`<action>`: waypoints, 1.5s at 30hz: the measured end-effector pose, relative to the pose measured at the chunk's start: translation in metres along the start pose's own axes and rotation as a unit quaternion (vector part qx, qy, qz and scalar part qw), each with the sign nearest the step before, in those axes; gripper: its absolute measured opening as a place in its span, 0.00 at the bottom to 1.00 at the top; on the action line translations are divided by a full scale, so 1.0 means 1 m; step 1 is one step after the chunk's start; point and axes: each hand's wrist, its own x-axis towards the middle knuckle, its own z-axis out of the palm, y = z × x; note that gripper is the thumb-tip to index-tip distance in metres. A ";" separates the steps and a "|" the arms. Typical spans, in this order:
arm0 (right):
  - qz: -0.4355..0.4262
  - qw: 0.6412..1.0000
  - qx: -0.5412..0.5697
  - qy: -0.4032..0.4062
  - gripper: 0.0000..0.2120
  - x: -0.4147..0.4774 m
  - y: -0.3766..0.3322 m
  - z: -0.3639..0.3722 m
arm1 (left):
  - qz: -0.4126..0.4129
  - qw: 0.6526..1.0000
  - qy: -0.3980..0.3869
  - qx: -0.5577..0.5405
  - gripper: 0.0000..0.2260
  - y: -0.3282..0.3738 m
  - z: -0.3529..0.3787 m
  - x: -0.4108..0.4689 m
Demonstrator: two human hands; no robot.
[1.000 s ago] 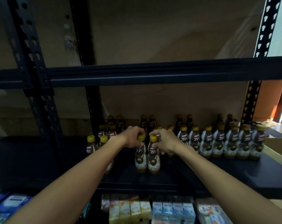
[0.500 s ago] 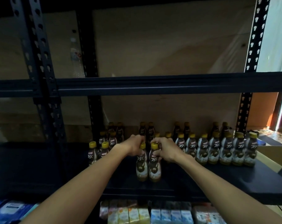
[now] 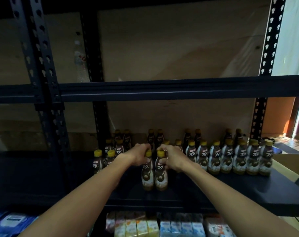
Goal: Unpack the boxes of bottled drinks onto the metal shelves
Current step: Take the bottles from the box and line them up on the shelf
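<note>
Mid-placement here, both arms reaching in at bottle level. My left hand is curled round the neck of the left bottle, just under its yellow cap, and my right hand grips the neck of the right bottle the same way. Both stand upright, side by side & touching, bases down on the dark metal shelf, out in front of the other stock. My read: this is the set-down step, pair landed but not let go yet

Next move, imo: maybe nudge the pair back toward the others first, since they sit nearer the front edge, then loosen both grips straight up so nothing tips. They're tall narrow bottles, so a sideways drag on the caps could knock one into its neighbour

Stock check: a long row of bottles to the right w/ darker ones behind, and a small cluster to the left, w/ this pair going in btw them. There's a cardboard box at the right edge w/ its flap open, but I can't see inside from here. The level below holds small drink cartons packed tight, plus blue packs lower left. The upper shelf shows only its front beam, so I can't tell what's on it
</note>
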 end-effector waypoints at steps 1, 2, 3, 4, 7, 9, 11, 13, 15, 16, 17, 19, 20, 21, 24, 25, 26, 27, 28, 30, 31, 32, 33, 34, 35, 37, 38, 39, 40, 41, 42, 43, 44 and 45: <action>0.000 1.000 -0.007 -0.001 0.19 -0.001 0.000 -0.001 | -0.001 1.000 0.000 -0.003 0.16 0.000 0.000 -0.002; -0.001 1.000 -0.015 -0.001 0.19 -0.002 -0.001 -0.001 | -0.003 1.000 0.000 -0.005 0.16 0.001 0.000 -0.003; -0.001 1.000 -0.024 0.000 0.20 -0.002 -0.001 -0.002 | -0.004 1.000 0.000 -0.006 0.17 0.001 -0.001 -0.004; -0.003 0.999 -0.034 0.001 0.20 -0.002 -0.002 -0.001 | -0.005 1.000 -0.001 -0.005 0.17 0.002 -0.002 -0.006; -0.005 0.998 -0.057 0.001 0.21 -0.006 -0.003 -0.001 | -0.009 1.000 -0.006 -0.008 0.19 0.004 -0.003 -0.008; -0.004 0.998 -0.055 0.000 0.20 -0.008 -0.004 0.000 | -0.011 1.000 -0.006 -0.012 0.19 0.005 -0.002 -0.009; -0.007 0.999 -0.038 -0.003 0.19 -0.011 -0.005 0.000 | -0.016 1.000 -0.002 -0.018 0.20 0.005 -0.001 -0.011; -0.013 0.999 -0.038 -0.009 0.20 -0.013 -0.006 -0.001 | -0.018 1.000 -0.010 -0.022 0.21 0.005 -0.003 -0.013; -0.008 0.998 -0.054 -0.039 0.27 -0.015 -0.008 -0.006 | -0.025 0.999 -0.030 -0.028 0.25 0.006 -0.008 -0.014; -0.007 0.996 -0.062 -0.060 0.33 -0.016 -0.009 -0.011 | -0.030 0.999 -0.029 -0.027 0.28 0.006 -0.013 -0.014; -0.004 0.995 -0.057 -0.078 0.37 -0.018 -0.011 -0.017 | -0.035 0.999 -0.018 -0.024 0.30 0.008 -0.018 -0.013; 0.002 0.996 -0.026 -0.081 0.38 -0.017 -0.011 -0.033 | -0.037 0.999 0.015 -0.023 0.32 0.012 -0.030 -0.004; 0.007 0.997 -0.016 -0.070 0.36 -0.015 -0.011 -0.042 | -0.036 0.999 0.030 -0.022 0.31 0.016 -0.035 0.000; 0.012 0.998 -0.016 -0.053 0.33 -0.011 -0.008 -0.051 | -0.030 0.999 0.039 -0.015 0.29 0.020 -0.040 0.005; 0.045 0.998 -0.030 -0.016 0.27 0.002 0.002 -0.068 | -0.005 0.999 0.037 0.021 0.16 0.035 -0.045 0.023; 0.052 0.998 -0.028 -0.009 0.27 0.006 0.005 -0.072 | -0.001 0.999 0.033 0.036 0.15 0.041 -0.044 0.030; 0.059 0.998 -0.031 -0.002 0.27 0.010 0.008 -0.074 | -0.001 0.999 0.028 0.047 0.14 0.045 -0.041 0.039; 0.067 0.997 -0.038 0.008 0.28 0.016 0.013 -0.075 | -0.003 0.998 0.023 0.052 0.15 0.050 -0.036 0.050; 0.071 0.996 -0.049 0.017 0.28 0.021 0.016 -0.075 | -0.004 0.998 0.017 0.058 0.16 0.053 -0.031 0.058; 0.079 0.994 -0.069 0.027 0.20 0.032 0.020 -0.075 | -0.013 0.998 -0.006 0.060 0.17 0.057 -0.021 0.076; 0.082 0.993 -0.085 0.024 0.16 0.037 0.023 -0.074 | -0.016 0.998 -0.021 0.058 0.17 0.059 -0.016 0.084; 0.083 0.991 -0.107 0.012 0.13 0.043 0.027 -0.074 | -0.021 0.998 -0.036 0.055 0.18 0.061 -0.011 0.093; 0.087 0.987 -0.133 -0.009 0.11 0.049 0.030 -0.072 | -0.029 0.997 -0.050 0.053 0.19 0.063 -0.006 0.099; 0.089 0.983 -0.159 -0.029 0.10 0.052 0.032 -0.070 | -0.036 0.996 -0.064 0.050 0.21 0.064 -0.002 0.106; 0.091 0.978 -0.180 -0.046 0.09 0.055 0.034 -0.067 | -0.039 0.995 -0.075 0.050 0.22 0.066 0.002 0.111; 0.090 0.973 -0.206 -0.059 0.09 0.061 0.038 -0.060 | -0.046 0.994 -0.085 0.058 0.23 0.067 0.007 0.118; 0.088 0.972 -0.212 -0.056 0.09 0.063 0.039 -0.057 | -0.052 0.993 -0.088 0.060 0.23 0.067 0.008 0.121; 0.087 0.971 -0.216 -0.051 0.10 0.064 0.040 -0.055 | -0.057 0.992 -0.092 0.063 0.23 0.066 0.008 0.123; 0.087 0.972 -0.215 -0.047 0.11 0.065 0.040 -0.054 | -0.063 0.991 -0.095 0.063 0.23 0.064 0.007 0.123; 0.088 0.972 -0.211 -0.047 0.12 0.065 0.039 -0.053 | -0.066 0.991 -0.098 0.061 0.22 0.059 0.008 0.125; 0.088 0.974 -0.203 -0.047 0.13 0.067 0.039 -0.050 | -0.068 0.991 -0.101 0.054 0.22 0.054 0.007 0.126; 0.086 0.976 -0.193 -0.047 0.14 0.068 0.038 -0.048 | -0.071 0.992 -0.099 0.045 0.22 0.047 0.006 0.126; 0.082 0.979 -0.183 -0.048 0.14 0.070 0.037 -0.045 | -0.076 0.992 -0.093 0.035 0.23 0.041 0.004 0.126; 0.080 0.980 -0.173 -0.050 0.15 0.071 0.035 -0.042 | -0.087 0.992 -0.087 0.034 0.23 0.035 0.003 0.124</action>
